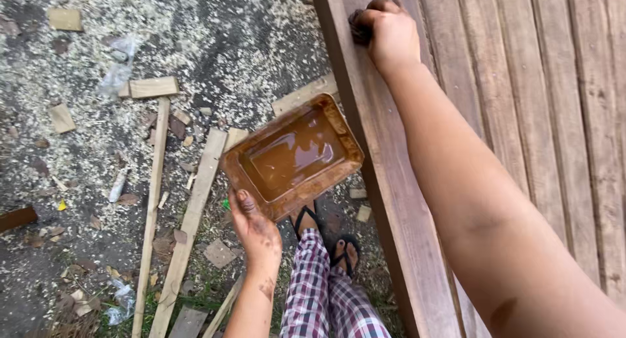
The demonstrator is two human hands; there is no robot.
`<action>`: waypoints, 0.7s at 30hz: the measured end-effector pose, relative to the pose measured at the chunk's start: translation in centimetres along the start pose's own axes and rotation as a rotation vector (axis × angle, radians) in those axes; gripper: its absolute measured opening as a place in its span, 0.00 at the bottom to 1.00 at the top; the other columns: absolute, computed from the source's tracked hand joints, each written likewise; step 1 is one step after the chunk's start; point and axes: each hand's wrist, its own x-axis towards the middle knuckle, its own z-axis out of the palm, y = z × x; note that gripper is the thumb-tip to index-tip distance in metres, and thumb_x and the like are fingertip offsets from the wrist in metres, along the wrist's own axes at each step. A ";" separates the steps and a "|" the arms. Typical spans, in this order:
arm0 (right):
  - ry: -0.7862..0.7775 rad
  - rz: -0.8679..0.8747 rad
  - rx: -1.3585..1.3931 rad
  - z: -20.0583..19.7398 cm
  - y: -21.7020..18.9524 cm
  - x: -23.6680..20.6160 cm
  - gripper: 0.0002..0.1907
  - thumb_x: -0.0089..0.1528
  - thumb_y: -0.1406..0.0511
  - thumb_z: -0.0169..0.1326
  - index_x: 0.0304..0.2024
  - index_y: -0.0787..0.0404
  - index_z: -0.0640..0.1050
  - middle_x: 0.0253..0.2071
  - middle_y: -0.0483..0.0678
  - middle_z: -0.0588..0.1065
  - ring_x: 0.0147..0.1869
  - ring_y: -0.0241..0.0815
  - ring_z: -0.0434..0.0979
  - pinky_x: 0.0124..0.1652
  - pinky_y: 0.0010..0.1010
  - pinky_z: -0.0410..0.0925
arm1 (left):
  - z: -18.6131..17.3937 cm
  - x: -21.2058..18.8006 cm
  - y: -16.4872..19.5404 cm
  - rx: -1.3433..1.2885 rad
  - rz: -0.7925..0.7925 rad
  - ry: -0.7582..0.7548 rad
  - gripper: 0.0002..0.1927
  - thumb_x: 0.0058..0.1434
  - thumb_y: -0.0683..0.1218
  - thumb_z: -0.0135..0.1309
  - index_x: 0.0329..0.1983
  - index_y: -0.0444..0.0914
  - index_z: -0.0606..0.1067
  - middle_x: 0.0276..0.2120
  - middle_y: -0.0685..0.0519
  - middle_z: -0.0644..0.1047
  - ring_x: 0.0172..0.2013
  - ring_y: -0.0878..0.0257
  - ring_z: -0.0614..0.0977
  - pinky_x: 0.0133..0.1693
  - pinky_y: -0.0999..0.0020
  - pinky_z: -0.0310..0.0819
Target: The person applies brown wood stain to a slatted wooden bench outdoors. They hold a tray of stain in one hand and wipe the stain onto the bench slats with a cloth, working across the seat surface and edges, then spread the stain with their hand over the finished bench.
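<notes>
- While sawdust and offcuts litter the ground [85, 155] on the left, two long slats [189, 227] lie there flat, well apart from either hand.
- Left hand [255, 228]: it grips the near corner of a rectangular tray [232, 161], thumb over the rim, fingers hidden beneath. The fingers are smeared dark brown.
- Tray: it is held in the air above the ground, just left of the beam, tilted a little, with a shallow pool of brown stain [293, 152] inside.
- Handling, as I judge it: the tray looks thin and light, but the liquid will shift and slop if the tilt grows. A one-corner grip gives little control, and the coated rim is probably slippery; a hold under the base or along a long side would be steadier.
- Below the tray show checked trousers [319, 286] and feet in sandals [344, 252].
- Beam [385, 181]: stiff, heavy timber running up the picture, already dark along its edge face, with paler planks [554, 116] to its right.
- Right hand [388, 31]: closed tight on a dark wad, rag or sponge I cannot tell, [360, 26] and pressing it against the beam near the top.
- That wad looks soft and soaked, so it may drip when squeezed.
- Both hands are well apart, each clamped on its own thing.
</notes>
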 end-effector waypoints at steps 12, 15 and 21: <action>-0.247 -0.051 0.027 -7.4 -3.9 -32.0 0.24 0.54 0.71 0.57 0.54 0.51 0.79 0.61 0.53 0.74 0.61 0.58 0.75 0.47 0.45 0.76 | 0.5 -1.3 0.5 0.084 0.036 -0.039 0.38 0.69 0.66 0.35 0.75 0.41 0.55 0.69 0.42 0.65 0.69 0.49 0.67 0.68 0.52 0.58; -0.349 -0.020 0.025 -10.5 -5.6 -44.4 0.27 0.50 0.75 0.55 0.52 0.52 0.80 0.60 0.52 0.73 0.65 0.57 0.72 0.48 0.42 0.76 | 1.1 -3.1 -0.9 0.104 0.098 -0.030 0.36 0.72 0.65 0.37 0.74 0.37 0.61 0.68 0.39 0.69 0.67 0.48 0.69 0.68 0.53 0.60; -0.335 0.289 0.043 -16.5 -7.2 -61.4 0.20 0.50 0.70 0.58 0.44 0.46 0.82 0.56 0.45 0.75 0.64 0.53 0.72 0.55 0.43 0.75 | 1.5 -6.3 -3.1 0.065 0.010 -0.037 0.36 0.71 0.63 0.37 0.75 0.38 0.56 0.71 0.45 0.63 0.71 0.53 0.63 0.70 0.58 0.50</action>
